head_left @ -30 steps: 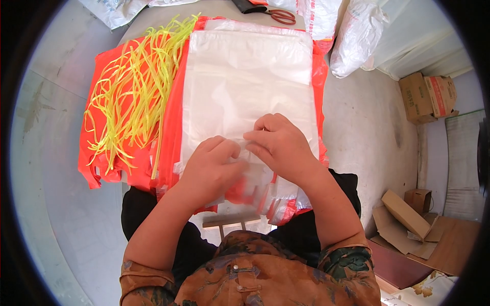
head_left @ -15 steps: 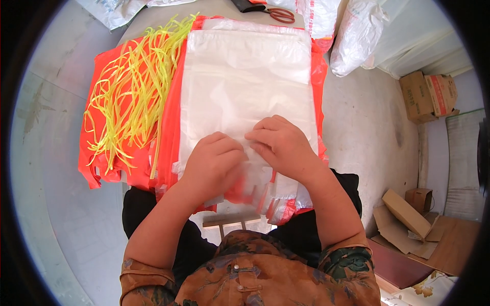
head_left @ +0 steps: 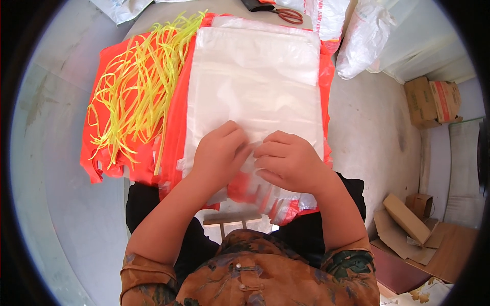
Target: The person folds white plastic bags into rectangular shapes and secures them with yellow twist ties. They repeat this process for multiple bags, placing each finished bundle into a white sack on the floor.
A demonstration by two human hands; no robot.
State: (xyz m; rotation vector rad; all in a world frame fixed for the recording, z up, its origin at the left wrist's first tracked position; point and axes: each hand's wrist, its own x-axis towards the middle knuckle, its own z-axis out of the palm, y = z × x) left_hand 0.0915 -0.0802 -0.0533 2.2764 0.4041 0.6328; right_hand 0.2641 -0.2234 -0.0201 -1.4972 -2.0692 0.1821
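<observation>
A stack of whitish translucent plastic bags [head_left: 255,76] lies flat in front of me, on top of red plastic bags [head_left: 179,122]. Over the near part of the stack, my left hand [head_left: 218,155] is closed, its fingers curled inward on the thin plastic. Close beside it, my right hand [head_left: 290,160] pinches the plastic with bent fingers. The fingertips of the two hands almost meet, and the thumb of my left hand is hidden. Beneath them, the loose red and clear near ends of the bags [head_left: 245,188] are blurred. Yellow ribbon strips [head_left: 138,86] lie in a tangled bunch at left.
Red-handled scissors [head_left: 289,16] lie at the far edge of the table. White plastic sacks [head_left: 365,38] stand at the far right. Cardboard boxes [head_left: 421,102] are stacked by the right wall, and flattened cardboard [head_left: 406,219] lies nearer. My legs are under the table's near edge.
My hands stay over the near part of the stack; the right fingers have curled in more and the left hand has tilted. The whole view has shifted slightly.
</observation>
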